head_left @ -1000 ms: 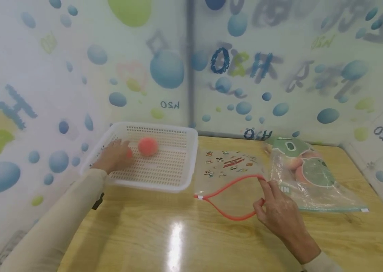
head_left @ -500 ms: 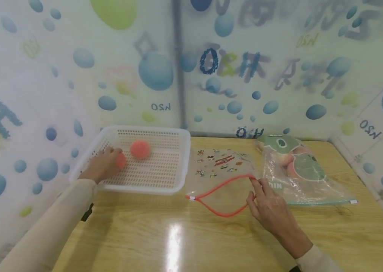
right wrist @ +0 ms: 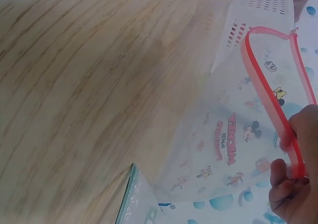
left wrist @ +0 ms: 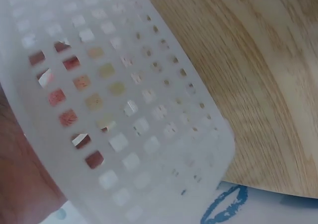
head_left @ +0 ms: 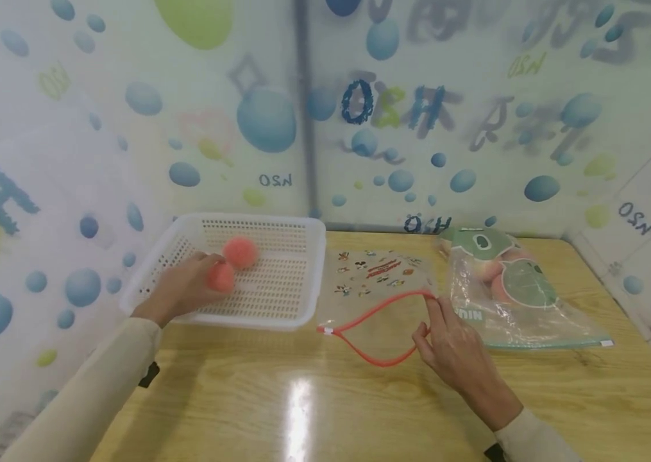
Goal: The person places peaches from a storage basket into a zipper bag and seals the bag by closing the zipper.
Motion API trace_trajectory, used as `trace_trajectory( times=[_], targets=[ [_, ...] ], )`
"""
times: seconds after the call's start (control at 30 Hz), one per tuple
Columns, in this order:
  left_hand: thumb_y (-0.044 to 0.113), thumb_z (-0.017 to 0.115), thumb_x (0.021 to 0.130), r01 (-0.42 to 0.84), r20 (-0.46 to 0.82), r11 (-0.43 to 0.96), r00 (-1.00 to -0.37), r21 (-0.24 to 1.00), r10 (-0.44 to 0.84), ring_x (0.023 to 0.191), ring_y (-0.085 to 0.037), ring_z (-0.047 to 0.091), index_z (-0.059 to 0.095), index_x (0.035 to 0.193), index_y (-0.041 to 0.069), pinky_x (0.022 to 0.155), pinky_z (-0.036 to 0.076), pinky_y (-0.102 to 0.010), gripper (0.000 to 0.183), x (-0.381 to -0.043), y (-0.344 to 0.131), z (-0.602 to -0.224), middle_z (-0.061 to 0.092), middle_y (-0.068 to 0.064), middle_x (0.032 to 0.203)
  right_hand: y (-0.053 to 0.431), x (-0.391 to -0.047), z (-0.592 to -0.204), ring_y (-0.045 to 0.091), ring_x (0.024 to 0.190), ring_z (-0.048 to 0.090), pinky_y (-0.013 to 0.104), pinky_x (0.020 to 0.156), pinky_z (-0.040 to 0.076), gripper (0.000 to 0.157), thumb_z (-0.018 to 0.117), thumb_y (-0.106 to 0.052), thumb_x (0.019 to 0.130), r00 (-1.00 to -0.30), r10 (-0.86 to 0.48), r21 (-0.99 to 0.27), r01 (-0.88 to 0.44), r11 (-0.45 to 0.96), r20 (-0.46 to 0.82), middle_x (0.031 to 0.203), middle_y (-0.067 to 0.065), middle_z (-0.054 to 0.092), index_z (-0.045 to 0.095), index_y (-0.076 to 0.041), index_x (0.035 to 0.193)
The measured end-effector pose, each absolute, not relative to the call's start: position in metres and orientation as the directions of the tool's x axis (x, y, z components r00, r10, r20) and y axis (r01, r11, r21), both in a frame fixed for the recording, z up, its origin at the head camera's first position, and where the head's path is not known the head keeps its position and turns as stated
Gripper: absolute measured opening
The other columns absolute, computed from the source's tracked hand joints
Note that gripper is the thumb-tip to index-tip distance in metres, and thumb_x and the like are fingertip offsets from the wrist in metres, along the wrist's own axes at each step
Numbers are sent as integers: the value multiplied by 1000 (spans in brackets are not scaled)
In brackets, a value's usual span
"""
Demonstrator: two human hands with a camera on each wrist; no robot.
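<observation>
In the head view my left hand (head_left: 183, 285) reaches into a white plastic basket (head_left: 321, 273) and grips a pinkish-red peach (head_left: 222, 278). A second peach (head_left: 241, 253) lies just behind it in the basket. The basket wall (left wrist: 124, 114) hides most of that grip in the left wrist view; reddish patches show through its holes. My right hand (head_left: 460, 353) pinches the red-edged mouth of a clear zip bag (head_left: 380, 273) with cartoon prints. The mouth gapes, with the white slider (head_left: 328, 331) at its left end. In the right wrist view, thumb and fingers (right wrist: 280, 189) hold the red edge.
A second clear zip bag (head_left: 533, 330), with green prints and a green closure, lies at the right with several peaches (head_left: 489, 269) inside. The wooden table (head_left: 233, 398) backs onto a patterned wall (head_left: 215, 186), and more wall stands at both sides.
My left hand has shifted right within the basket, bringing its peach closer to the other one. The right hand keeps its pinch on the bag's edge, and the head view has turned slightly.
</observation>
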State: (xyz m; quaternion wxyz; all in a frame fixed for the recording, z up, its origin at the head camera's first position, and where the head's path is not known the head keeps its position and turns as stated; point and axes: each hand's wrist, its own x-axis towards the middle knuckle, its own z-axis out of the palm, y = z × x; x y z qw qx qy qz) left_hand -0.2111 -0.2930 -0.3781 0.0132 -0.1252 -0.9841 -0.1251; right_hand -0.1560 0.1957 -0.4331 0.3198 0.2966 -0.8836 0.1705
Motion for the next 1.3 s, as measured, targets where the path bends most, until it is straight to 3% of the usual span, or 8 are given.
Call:
trace_trajectory(
  times=[0.17, 0.5, 0.8, 1.13, 1.3],
  targets=[
    [32, 85, 80, 284, 129, 922, -957, 263, 258, 102, -37, 63, 59, 136, 8, 85, 51, -55, 67, -203, -274, -376, 63, -18, 120, 194, -157, -434, 21, 63, 46, 28, 40, 44, 52, 48, -13, 84, -634, -410, -123, -625, 771, 656, 101, 22, 53, 50, 15, 128],
    [31, 88, 73, 482, 365, 847, -847, 223, 386, 84, -25, 65, 60, 129, 13, 71, 56, -45, 65, -192, -236, -368, 65, -7, 117, 191, -154, -434, 18, 62, 43, 24, 40, 42, 51, 51, -14, 84, -670, -409, -132, -603, 787, 619, 101, 20, 52, 51, 13, 128],
    [34, 86, 74, 519, 400, 822, -822, 235, 405, 77, -19, 62, 62, 128, 14, 63, 55, -38, 63, -184, -216, -368, 60, -4, 118, 188, -152, -434, 17, 61, 42, 20, 41, 38, 54, 55, -13, 83, -686, -403, -148, -595, 790, 606, 103, 20, 53, 51, 12, 130],
    [41, 88, 71, 595, 469, 779, -755, 197, 458, 95, -20, 65, 63, 128, 11, 71, 57, -39, 69, -183, -198, -371, 64, -3, 123, 187, -153, -436, 19, 65, 45, 24, 43, 42, 53, 57, -11, 82, -696, -396, -137, -576, 806, 599, 102, 20, 52, 50, 14, 129],
    [43, 87, 69, 640, 531, 744, -705, 192, 470, 98, -19, 64, 64, 126, 11, 70, 57, -38, 69, -181, -189, -370, 64, -2, 122, 186, -159, -436, 24, 66, 48, 32, 47, 49, 50, 58, -9, 81, -688, -386, -109, -558, 823, 615, 100, 21, 51, 50, 17, 124]
  ],
)
